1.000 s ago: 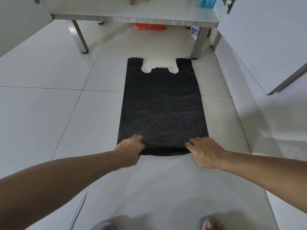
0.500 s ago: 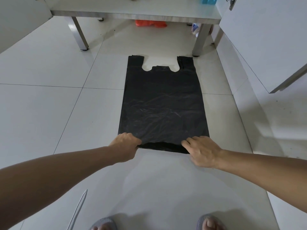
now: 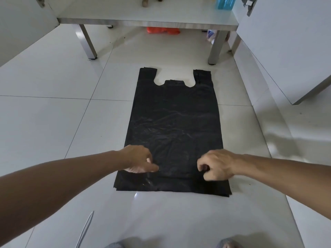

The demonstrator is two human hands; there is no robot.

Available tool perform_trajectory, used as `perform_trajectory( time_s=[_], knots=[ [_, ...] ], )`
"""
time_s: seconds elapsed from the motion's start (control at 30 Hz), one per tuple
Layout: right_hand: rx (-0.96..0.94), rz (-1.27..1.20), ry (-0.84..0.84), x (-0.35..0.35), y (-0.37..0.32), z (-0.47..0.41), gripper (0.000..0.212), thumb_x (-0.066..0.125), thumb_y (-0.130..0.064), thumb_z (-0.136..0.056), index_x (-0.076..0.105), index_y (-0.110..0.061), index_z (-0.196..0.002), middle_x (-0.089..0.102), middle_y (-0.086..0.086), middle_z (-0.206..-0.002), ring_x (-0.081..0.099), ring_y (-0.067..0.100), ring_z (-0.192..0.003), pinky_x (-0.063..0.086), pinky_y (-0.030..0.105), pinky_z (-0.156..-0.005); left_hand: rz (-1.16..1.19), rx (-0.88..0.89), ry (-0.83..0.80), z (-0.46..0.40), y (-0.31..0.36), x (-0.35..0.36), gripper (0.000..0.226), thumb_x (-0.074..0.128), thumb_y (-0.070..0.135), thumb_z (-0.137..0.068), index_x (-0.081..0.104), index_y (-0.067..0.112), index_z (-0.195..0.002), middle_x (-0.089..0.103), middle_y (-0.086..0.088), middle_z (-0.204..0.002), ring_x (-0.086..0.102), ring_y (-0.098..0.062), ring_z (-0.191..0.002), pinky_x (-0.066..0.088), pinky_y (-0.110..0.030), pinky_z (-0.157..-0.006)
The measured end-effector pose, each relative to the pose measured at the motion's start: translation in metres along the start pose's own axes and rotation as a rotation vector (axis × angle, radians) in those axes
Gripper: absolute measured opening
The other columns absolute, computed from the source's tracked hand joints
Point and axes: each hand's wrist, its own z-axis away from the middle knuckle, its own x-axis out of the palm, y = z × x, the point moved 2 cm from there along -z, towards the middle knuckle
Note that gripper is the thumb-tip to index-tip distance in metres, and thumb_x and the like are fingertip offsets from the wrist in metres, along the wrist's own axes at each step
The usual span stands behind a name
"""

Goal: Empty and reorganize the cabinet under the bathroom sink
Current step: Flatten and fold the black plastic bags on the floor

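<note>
A black plastic bag [image 3: 174,122] lies flat on the white tile floor, its handles pointing toward the open cabinet [image 3: 148,21]. My left hand [image 3: 138,161] rests on the bag's lower left part, fingers stretched out toward the right. On the lower right part sits my right hand [image 3: 215,165], fingers curled under; I cannot tell whether it pinches the plastic. The bag's bottom edge lies flat on the floor, closer to me than both hands.
The cabinet floor stands on metal legs [image 3: 87,43], with an orange item [image 3: 163,30] underneath and a blue item [image 3: 224,2] on top. Open cabinet doors flank it, the right door [image 3: 286,51] near the bag. A white cord [image 3: 86,230] hangs at lower left.
The bag's near end, bunched under my fingers before, now lies spread flat toward me. Both hands have moved onto the bag's surface, the left one opening out.
</note>
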Motion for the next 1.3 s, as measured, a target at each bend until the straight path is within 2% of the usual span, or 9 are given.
perform_trajectory(
  time_s=[0.17,0.33,0.63,0.83,0.9,1.07,1.17,1.23,1.3],
  knots=[
    [0.156,-0.140,0.236,-0.044,0.033,-0.039,0.026,0.046,-0.022,-0.089,0.067,-0.021,-0.103,0.068,-0.004,-0.107,0.064,0.018,-0.097,0.053,0.039,-0.089,-0.003,-0.063,0.256,-0.034,-0.010,-0.036,0.033,0.050,0.044,-0.086,0.067,0.027,-0.108,0.066,0.002,-0.114,0.062,-0.024,-0.106,0.052,-0.037,-0.090],
    [0.305,-0.198,0.388,-0.094,0.080,-0.083,0.032,0.050,-0.015,-0.093,0.063,-0.016,-0.122,0.064,0.005,-0.121,0.062,0.024,-0.105,0.053,0.037,-0.094,-0.025,-0.080,0.407,-0.078,-0.020,-0.085,0.051,0.056,0.044,-0.091,0.052,0.021,-0.136,0.053,-0.004,-0.135,0.053,-0.025,-0.121,0.048,-0.038,-0.099],
    [0.444,-0.307,0.533,-0.164,0.161,-0.150,0.043,0.049,-0.006,-0.093,0.052,-0.015,-0.135,0.055,0.008,-0.135,0.053,0.028,-0.122,0.045,0.034,-0.101,-0.214,-0.004,0.428,-0.178,-0.020,-0.144,0.075,0.043,0.055,-0.095,0.014,0.018,-0.154,0.012,-0.006,-0.161,0.007,-0.024,-0.149,0.014,-0.048,-0.120],
    [0.531,-0.380,0.682,-0.194,0.199,-0.185,0.031,0.053,-0.004,-0.089,0.056,-0.004,-0.120,0.057,0.014,-0.119,0.057,0.030,-0.108,0.050,0.036,-0.088,-0.263,0.101,0.414,-0.244,0.006,-0.152,0.071,0.029,0.054,-0.099,0.003,0.019,-0.155,-0.009,-0.004,-0.163,-0.010,-0.023,-0.149,0.007,-0.054,-0.119],
    [0.592,-0.446,0.718,-0.202,0.209,-0.195,0.027,0.054,-0.005,-0.088,0.054,-0.003,-0.115,0.055,0.014,-0.113,0.055,0.027,-0.100,0.045,0.033,-0.076,-0.253,0.104,0.414,-0.260,0.013,-0.153,0.070,0.024,0.056,-0.099,0.000,0.021,-0.155,-0.012,-0.004,-0.162,-0.012,-0.024,-0.149,0.005,-0.056,-0.119],
    [0.724,-0.634,0.766,-0.212,0.232,-0.210,0.007,0.052,0.000,-0.091,0.052,-0.002,-0.098,0.053,0.011,-0.090,0.053,0.026,-0.084,0.042,0.031,-0.069,-0.219,0.064,0.414,-0.287,0.009,-0.135,0.073,0.010,0.065,-0.095,-0.007,0.026,-0.154,-0.013,-0.001,-0.162,-0.014,-0.024,-0.149,-0.001,-0.059,-0.117],
    [0.724,-0.593,0.778,-0.219,0.247,-0.220,0.013,0.058,0.003,-0.085,0.053,-0.005,-0.095,0.051,0.005,-0.079,0.054,0.021,-0.072,0.042,0.030,-0.060,-0.205,0.058,0.514,-0.289,0.004,-0.119,0.073,0.000,0.066,-0.091,-0.011,0.029,-0.153,-0.014,0.002,-0.162,-0.017,-0.020,-0.148,-0.005,-0.056,-0.118],
    [0.647,-0.470,0.751,-0.227,0.253,-0.228,0.022,0.064,-0.002,-0.083,0.055,-0.008,-0.101,0.055,0.005,-0.091,0.061,0.026,-0.087,0.043,0.030,-0.063,-0.198,0.064,0.542,-0.289,0.003,-0.116,0.073,0.000,0.065,-0.091,-0.012,0.029,-0.153,-0.015,0.002,-0.162,-0.018,-0.020,-0.148,-0.005,-0.055,-0.118],
    [0.536,-0.424,0.699,-0.236,0.257,-0.236,0.046,0.069,-0.008,-0.084,0.054,-0.012,-0.127,0.056,0.010,-0.124,0.057,0.031,-0.116,0.049,0.035,-0.085,-0.203,0.065,0.553,-0.288,0.003,-0.117,0.073,0.001,0.065,-0.092,-0.013,0.028,-0.153,-0.017,0.001,-0.161,-0.020,-0.021,-0.147,-0.006,-0.056,-0.117]
  ],
)
